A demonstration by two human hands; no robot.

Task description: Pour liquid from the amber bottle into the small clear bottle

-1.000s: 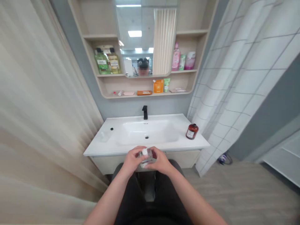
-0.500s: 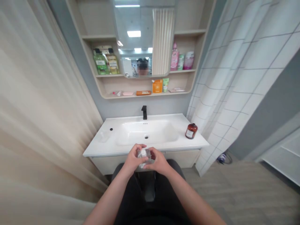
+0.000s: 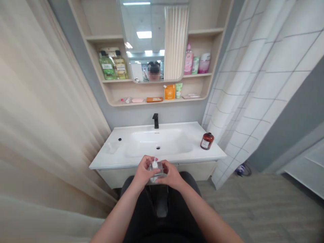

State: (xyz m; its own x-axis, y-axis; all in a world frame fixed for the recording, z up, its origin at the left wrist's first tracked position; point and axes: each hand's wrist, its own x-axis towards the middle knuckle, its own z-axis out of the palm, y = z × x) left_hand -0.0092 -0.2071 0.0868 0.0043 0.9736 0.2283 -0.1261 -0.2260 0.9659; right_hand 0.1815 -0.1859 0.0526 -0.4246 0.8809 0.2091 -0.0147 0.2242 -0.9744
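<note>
Both my hands hold a small clear pump bottle with a white pump top, in front of the sink's front edge. My left hand grips its left side, thumb across the front. On the right side, the fingers of my right hand are wrapped round it. The white sink lies just beyond, under a black faucet. A brown bottle with a white label stands on the counter at right. At the counter's left are a small black cap and a see-through object I cannot make out.
A wall cabinet with a mirror hangs above the sink. Its shelves bear several bottles, an orange pouch and a green tube. A beige curtain hangs at left, a white checked curtain at right.
The bottle has turned or tilted slightly in my hands, so its white pump nozzle now shows pointing up and away. Both hands stay in nearly the same place.
</note>
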